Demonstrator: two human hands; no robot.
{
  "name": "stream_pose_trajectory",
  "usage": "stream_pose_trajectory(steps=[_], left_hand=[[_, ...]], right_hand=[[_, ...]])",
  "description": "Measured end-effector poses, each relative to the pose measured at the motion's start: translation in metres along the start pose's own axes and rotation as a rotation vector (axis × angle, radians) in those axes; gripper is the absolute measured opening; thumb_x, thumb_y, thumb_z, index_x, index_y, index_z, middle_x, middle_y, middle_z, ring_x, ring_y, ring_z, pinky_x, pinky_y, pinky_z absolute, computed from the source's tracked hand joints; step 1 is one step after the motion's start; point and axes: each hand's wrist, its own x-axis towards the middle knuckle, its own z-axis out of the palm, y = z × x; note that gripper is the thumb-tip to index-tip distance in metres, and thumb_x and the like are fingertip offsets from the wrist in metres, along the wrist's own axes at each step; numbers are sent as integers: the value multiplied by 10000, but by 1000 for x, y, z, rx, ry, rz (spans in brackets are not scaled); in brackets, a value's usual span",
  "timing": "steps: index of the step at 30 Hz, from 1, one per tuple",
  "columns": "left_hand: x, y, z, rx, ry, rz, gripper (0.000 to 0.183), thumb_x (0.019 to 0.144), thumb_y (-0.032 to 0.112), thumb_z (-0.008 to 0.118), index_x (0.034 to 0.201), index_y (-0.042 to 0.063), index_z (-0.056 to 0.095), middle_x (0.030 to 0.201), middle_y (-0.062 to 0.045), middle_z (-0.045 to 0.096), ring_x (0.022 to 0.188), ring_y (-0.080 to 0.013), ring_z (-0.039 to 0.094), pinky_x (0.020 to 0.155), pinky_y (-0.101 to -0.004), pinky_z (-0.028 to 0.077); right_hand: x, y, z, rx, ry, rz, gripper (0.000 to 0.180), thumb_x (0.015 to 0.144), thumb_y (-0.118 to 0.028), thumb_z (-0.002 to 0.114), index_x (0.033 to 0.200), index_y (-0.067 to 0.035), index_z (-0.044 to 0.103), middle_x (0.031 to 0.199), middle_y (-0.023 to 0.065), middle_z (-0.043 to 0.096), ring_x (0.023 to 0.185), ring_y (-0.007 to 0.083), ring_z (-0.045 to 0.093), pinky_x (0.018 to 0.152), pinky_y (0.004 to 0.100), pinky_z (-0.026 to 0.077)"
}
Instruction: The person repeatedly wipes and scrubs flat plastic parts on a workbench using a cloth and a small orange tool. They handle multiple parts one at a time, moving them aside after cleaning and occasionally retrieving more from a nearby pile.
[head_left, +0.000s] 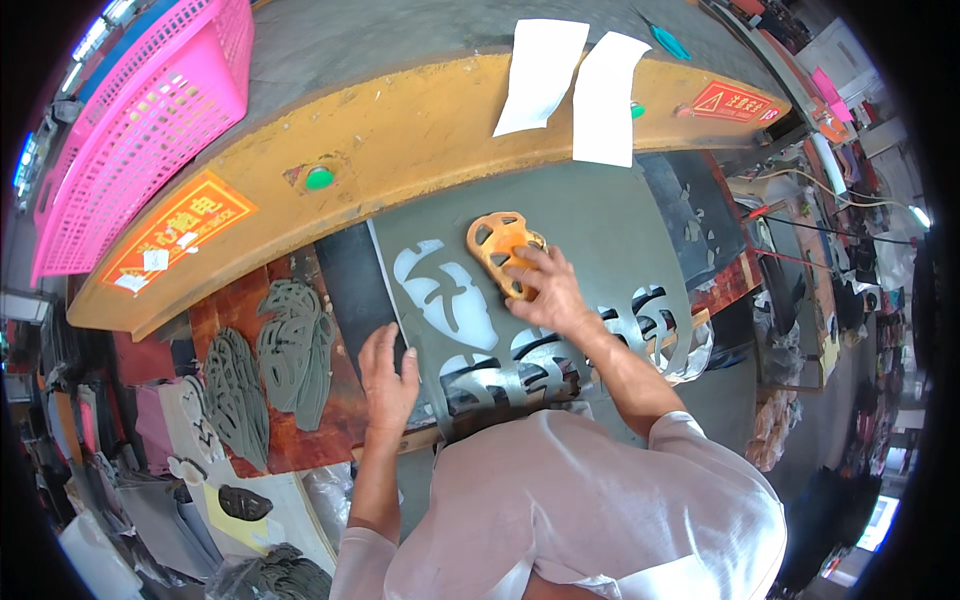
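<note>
My right hand (549, 289) grips the lower right part of an orange cutting die (491, 244), which lies on a grey-green sheet of material (592, 202). Left of the die, a shoe-upper-shaped opening in the sheet shows a white surface (461, 300) beneath. More cut openings run along the sheet's near edge, close to my body. My left hand (388, 371) rests at the sheet's left edge with fingers apart, over a black board (352, 292), and holds nothing.
A yellow machine beam (405, 105) with green buttons and warning signs spans the far side. Two white papers (544, 71) hang over it. A pink plastic basket (150, 142) and teal-handled scissors (670, 43) lie on top. Stacks of cut grey-green pieces (296, 352) lie at left.
</note>
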Motion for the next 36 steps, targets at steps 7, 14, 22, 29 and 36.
stream_pose_trajectory(steps=[7,14,22,29,36], left_hand=[[17,30,37,-108,-49,105,292,952,32,690,1241,8,724,1232,-192,691,1136,-385,653,1006,-464,534],[-23,63,42,-148,-110,50,218,932,20,711,1147,32,742,1092,-172,691,1012,-381,665,911,-473,548],[-134,37,90,194,263,-4,302,999,146,681,1252,-12,631,1157,-256,619,1083,-457,602,953,-532,489],[-158,0,113,320,313,19,264,1007,155,634,1221,0,641,1084,-251,604,1017,-482,602,878,-542,478],[-165,-4,117,406,397,19,245,894,141,682,1133,91,690,1052,-193,637,991,-450,623,836,-552,497]], right_hand=[[11,19,-1,160,-6,2,422,850,-252,821,1261,-158,798,1556,122,579,1433,478,489,1159,585,450],[-12,97,-82,487,263,467,244,1006,-133,731,1202,-2,794,1305,172,740,1184,271,707,1032,363,551],[-127,123,-82,1014,367,556,269,1076,-240,682,1009,8,764,872,26,735,751,92,664,722,264,546],[-134,109,-127,529,842,319,567,1112,-262,591,1570,57,489,1115,154,699,969,211,645,887,357,548],[-203,113,-46,122,325,-237,261,1014,-270,672,1094,-52,792,1044,180,728,1036,414,673,952,529,523]])
